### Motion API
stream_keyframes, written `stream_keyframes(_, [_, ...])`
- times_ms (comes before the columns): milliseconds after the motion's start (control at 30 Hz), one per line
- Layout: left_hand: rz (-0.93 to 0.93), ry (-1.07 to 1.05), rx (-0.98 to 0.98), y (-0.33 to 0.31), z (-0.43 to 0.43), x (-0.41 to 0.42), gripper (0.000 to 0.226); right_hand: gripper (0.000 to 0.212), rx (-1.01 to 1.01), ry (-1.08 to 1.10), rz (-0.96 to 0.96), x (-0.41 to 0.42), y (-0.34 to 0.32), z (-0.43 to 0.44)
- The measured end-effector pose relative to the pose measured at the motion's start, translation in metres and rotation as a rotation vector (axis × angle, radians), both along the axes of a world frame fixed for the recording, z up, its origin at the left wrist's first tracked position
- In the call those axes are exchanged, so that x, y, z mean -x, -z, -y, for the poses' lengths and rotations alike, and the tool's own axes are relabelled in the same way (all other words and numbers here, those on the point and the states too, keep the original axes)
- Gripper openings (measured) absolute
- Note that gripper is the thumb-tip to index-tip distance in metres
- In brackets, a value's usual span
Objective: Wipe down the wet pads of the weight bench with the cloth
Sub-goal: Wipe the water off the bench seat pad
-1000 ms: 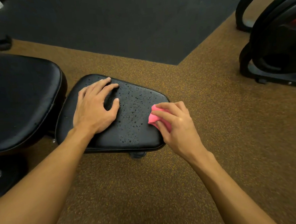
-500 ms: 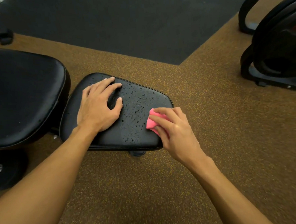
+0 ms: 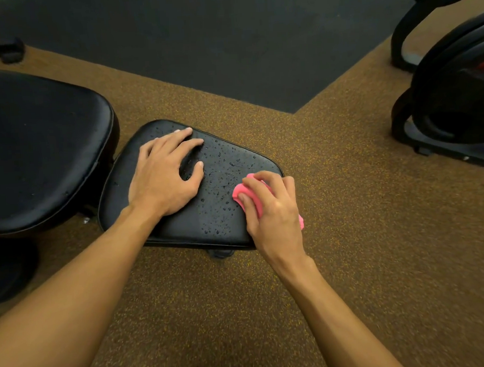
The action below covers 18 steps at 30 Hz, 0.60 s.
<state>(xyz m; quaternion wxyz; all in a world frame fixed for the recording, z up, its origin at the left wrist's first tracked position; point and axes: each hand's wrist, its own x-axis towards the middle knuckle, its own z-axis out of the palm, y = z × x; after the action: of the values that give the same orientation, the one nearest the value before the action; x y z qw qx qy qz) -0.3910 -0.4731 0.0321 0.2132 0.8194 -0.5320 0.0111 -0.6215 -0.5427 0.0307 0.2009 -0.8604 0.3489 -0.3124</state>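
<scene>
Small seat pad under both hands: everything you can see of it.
The seat pad is black, glossy, leather-like, with rounded corners and a piped seam along its near edge. It sits roughly level above the speckled floor, just right of the larger pad. Droplets cover its middle and right; the near-left strip looks dry. The left hand rests flat on it; the right hand holds a pink cloth against its right edge.

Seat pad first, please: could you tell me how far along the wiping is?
Barely begun. The seat pad shows no clearly wiped patch; droplets cover its middle. The right hand holds the pink cloth at its right edge, while the left hand rests flat on it. The larger back pad is untouched.
</scene>
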Motion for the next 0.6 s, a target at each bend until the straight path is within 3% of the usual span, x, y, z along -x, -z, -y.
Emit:
stream_keyframes(133, [0.005,0.001,-0.002,0.001,0.000,-0.001,0.050,0.014,0.020,-0.100,-0.002,0.014,-0.003,-0.004])
stream_keyframes(333, [0.006,0.000,0.000,0.001,0.000,-0.002,0.049,0.015,0.008,0.047,0.005,0.004,-0.003,0.014])
stream_keyframes(533, [0.012,0.001,0.003,0.002,0.001,0.000,0.049,0.019,0.022,-0.186,-0.034,0.014,-0.006,0.010])
stream_keyframes(600, [0.014,0.000,0.006,0.002,0.000,-0.001,0.049,0.018,0.022,-0.172,-0.033,0.026,-0.006,0.015])
